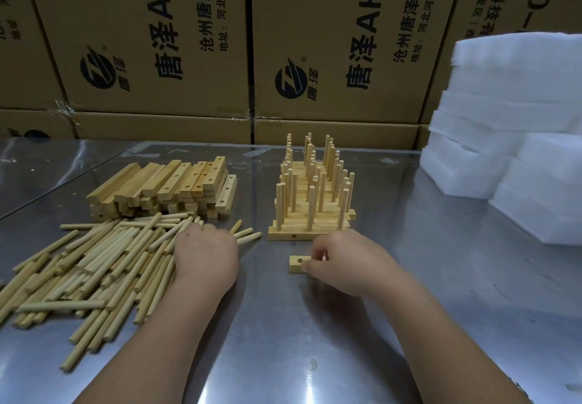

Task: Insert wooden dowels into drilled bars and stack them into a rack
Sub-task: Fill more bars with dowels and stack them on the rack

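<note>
My right hand [341,262] pinches a short pale drilled wooden bar [297,264]. My left hand [204,257] rests on pale round wooden dowels [94,265]; fingers hidden, cannot tell

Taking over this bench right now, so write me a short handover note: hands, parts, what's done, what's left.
Left hand: on the loose dowels, grip hidden.
Right hand: holds one drilled bar flat on the table, in front of the rack.
Done: several dowelled bars stacked in the rack.
To do: this bar's visible hole is empty; the bar stack behind the dowels waits.
</note>
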